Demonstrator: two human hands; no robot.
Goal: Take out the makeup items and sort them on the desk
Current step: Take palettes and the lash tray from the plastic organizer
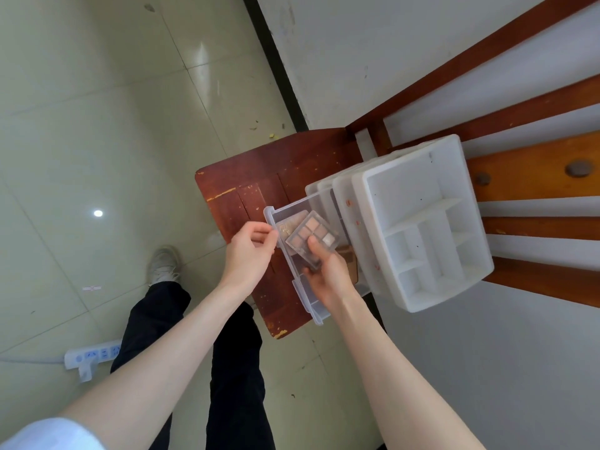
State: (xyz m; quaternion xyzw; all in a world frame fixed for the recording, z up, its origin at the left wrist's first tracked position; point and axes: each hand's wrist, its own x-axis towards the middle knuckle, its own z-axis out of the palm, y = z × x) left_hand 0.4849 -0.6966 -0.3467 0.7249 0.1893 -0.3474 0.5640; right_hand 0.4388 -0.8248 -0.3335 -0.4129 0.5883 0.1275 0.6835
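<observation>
Pale floor tiles (97,125) and a white wall framed a worn red-brown stool (246,196), on which a translucent plastic organiser (422,222) with a divided top tray sat beside an orange-brown wooden frame (535,170). Its clear drawer (302,297) stood pulled out toward the person, evidently so the contents could be reached from above. The left hand (250,251) pinched the drawer's front edge between thumb and curled fingers, apparently to steady it and keep it from sliding while the other hand worked. The right hand (328,277) gripped a clear-lidded eyeshadow palette (313,237) showing pink and beige pans, thumb pressed on its lid and fingers curled beneath, holding it tilted just above the drawer. A second flat brown palette (290,224) lay in the drawer under it, touching the front wall, and something brownish deeper inside was too hidden to identify. No makeup was visible on any desk surface, so the sorting appeared barely begun. A white power strip (92,355) lay on the floor near the person's dark trouser leg and pale shoe (164,263)
</observation>
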